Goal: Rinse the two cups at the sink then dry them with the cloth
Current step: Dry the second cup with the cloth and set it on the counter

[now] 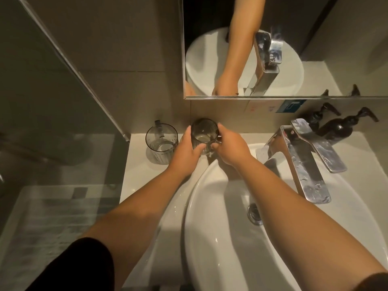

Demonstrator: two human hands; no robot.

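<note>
We saw two smoky ribbed glass cups at the bench's back edge, left of the sink (201,206). Held cup (204,135) was upright, mouth up, by the wall. Left hand (185,151) and right hand (230,148) gripped it from either side, fingers (198,147) curled round its wall. Second cup (161,143) stood just left, apart from the left hand. Faucet (302,162) and two dark pump bottles (336,128) sat right.

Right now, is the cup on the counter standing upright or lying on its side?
Upright. The cup on the counter stands on its base, its open mouth facing up, left of the cup both hands hold.
</note>
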